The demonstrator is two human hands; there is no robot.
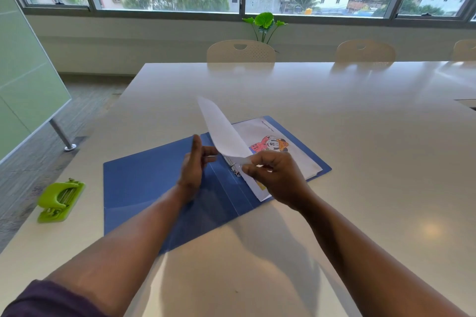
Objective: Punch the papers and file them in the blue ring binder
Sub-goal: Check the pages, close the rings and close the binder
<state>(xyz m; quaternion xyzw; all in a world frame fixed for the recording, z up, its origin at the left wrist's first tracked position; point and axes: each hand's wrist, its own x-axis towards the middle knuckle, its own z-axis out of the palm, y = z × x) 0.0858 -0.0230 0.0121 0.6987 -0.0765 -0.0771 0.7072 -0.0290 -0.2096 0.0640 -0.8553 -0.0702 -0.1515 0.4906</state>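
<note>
Head view, frame centre: blue ring binder [154,183] lies open on white table [334,116]. Left hand [193,165] and right hand [275,175] both pinch raised white sheet [221,131] over rings [235,168]. Green hole punch [60,199] lower left.

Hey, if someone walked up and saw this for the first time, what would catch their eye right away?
Most likely the white sheet standing up over the open blue ring binder at the table's middle, with the right hand pinching its near edge by the metal rings and the left hand beside it. Next, the coloured cartoon page already lying in the binder's right half. The bright green hole punch sits apart near the table's left edge.
</note>
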